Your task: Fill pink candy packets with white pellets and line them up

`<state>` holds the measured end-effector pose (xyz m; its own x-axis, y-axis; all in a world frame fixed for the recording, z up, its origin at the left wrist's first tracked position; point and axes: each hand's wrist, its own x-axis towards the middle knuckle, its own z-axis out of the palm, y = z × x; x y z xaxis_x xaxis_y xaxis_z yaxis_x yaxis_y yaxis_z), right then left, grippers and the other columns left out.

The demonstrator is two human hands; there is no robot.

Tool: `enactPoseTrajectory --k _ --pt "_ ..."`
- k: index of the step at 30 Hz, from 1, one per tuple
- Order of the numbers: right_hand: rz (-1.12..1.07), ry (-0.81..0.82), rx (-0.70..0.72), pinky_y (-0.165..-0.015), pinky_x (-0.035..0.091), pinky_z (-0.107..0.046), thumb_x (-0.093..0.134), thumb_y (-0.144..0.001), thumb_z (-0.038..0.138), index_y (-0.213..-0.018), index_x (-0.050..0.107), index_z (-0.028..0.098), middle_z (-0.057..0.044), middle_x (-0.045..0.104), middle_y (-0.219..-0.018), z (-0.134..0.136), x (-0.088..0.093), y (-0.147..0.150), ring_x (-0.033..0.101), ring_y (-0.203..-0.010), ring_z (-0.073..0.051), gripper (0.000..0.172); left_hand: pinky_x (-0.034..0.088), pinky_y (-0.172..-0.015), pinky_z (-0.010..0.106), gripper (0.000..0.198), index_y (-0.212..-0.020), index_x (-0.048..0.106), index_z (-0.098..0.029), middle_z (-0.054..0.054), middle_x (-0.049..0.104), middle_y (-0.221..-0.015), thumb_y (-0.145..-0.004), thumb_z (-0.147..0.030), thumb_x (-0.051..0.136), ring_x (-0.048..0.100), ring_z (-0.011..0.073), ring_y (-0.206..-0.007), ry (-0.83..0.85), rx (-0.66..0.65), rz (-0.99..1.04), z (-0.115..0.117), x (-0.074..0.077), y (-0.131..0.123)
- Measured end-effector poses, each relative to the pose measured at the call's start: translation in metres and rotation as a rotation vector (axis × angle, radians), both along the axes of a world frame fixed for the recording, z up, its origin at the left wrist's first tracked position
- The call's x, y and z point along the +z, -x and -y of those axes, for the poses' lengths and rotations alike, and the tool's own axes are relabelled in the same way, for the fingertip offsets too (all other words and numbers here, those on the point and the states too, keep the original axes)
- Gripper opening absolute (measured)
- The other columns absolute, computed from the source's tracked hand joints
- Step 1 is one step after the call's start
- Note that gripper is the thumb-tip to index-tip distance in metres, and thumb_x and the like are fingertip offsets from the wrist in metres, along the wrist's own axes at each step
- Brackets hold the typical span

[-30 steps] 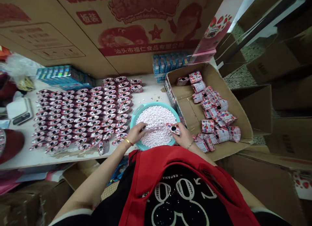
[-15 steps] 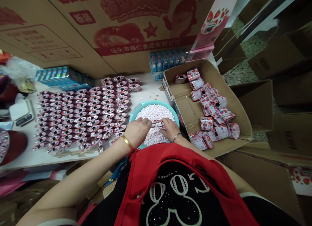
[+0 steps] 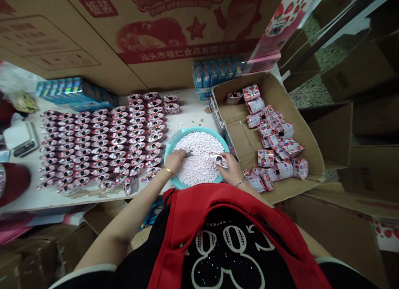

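Note:
My left hand is closed at the left side of a turquoise basin. From its fingers a small grey metal-looking tool sticks out over the white candies that fill the basin; its exact kind is too small to tell. My right hand, at the basin's right rim, grips a small red-and-white candy pack with its open, oval top facing up. To the left stand rows of similar upright packs with dark round openings in their tops.
On the right, a cardboard tray holds a pile of strawberry-print packs. Blue wrapped boxes stand at the back, with more blue boxes at left. A white scale and a red bucket are far left.
My hands have moved apart. The left has drawn back to the basin's left side, now showing the grey tool; the right has shifted rightward with the pack.

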<state>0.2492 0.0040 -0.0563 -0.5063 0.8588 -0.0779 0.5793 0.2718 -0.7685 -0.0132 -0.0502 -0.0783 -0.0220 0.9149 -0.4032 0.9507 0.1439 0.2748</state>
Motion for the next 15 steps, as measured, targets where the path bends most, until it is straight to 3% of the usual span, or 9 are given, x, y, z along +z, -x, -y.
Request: enactPoseTrajectory --k 3,7,11,15 --pt "0.007 0.036 -0.009 -0.083 0.047 -0.035 0.054 -0.078 0.024 -0.108 0.050 0.019 -0.009 0.061 -0.104 0.004 0.002 -0.001 0.058 -0.098 -0.023 0.031 0.044 -0.091 0.034 0.030 -0.110 0.058 -0.019 0.008 0.061 -0.112 -0.084 -0.017 0.045 0.054 0.0207 -0.105 -0.025 -0.021 0.090 -0.012 -0.028 -0.027" --pt "0.018 0.066 -0.014 -0.082 0.048 -0.036 0.053 -0.078 0.024 -0.108 0.049 0.019 -0.010 0.061 -0.104 0.006 0.003 -0.003 0.059 -0.098 -0.024 0.030 0.044 -0.092 0.036 0.033 -0.112 0.057 -0.017 0.010 0.061 -0.115 -0.080 -0.018 0.047 0.055 0.0213 -0.105 -0.073 0.001 0.231 -0.014 -0.033 -0.028" --pt "0.015 0.053 -0.016 -0.082 0.047 -0.035 0.053 -0.079 0.024 -0.107 0.050 0.019 -0.009 0.061 -0.103 0.006 -0.001 -0.004 0.058 -0.097 -0.024 0.029 0.047 -0.085 0.034 0.030 -0.109 0.057 -0.016 0.008 0.064 -0.104 -0.081 -0.025 0.048 0.058 0.0188 -0.095 -0.114 0.003 0.366 0.003 -0.009 0.000" --pt "0.080 0.017 0.013 -0.084 0.046 -0.034 0.053 -0.078 0.022 -0.108 0.049 0.019 -0.009 0.060 -0.103 0.003 -0.004 0.003 0.057 -0.097 -0.023 0.030 0.047 -0.084 0.031 0.027 -0.107 0.057 -0.017 0.006 0.063 -0.101 -0.082 -0.023 0.048 0.058 0.0162 -0.092 -0.187 -0.065 0.420 0.014 0.035 0.016"
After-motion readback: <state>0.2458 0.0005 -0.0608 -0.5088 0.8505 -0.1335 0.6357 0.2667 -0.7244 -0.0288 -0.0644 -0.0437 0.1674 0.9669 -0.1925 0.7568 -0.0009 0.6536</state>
